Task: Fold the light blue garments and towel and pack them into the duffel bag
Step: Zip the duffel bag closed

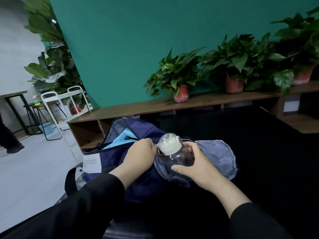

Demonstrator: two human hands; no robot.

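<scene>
Duffel bag (138,169), navy, sits on a dark table (259,152), main zip open with light blue fabric (119,141) showing inside. Right hand (198,169) grips a clear bottle (174,152) at the grey-lined side pocket (221,157); left hand (139,156) pinches something at the pocket edge, hidden. Table surface stretches right; wooden shelf (172,104) with potted plants (177,75) just behind.

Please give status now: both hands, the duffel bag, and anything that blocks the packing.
Right hand grips clear water bottle at end pocket. Left hand at bottle lid. Duffel bag unzipped, light blue fabric inside. Nothing blocking.
</scene>
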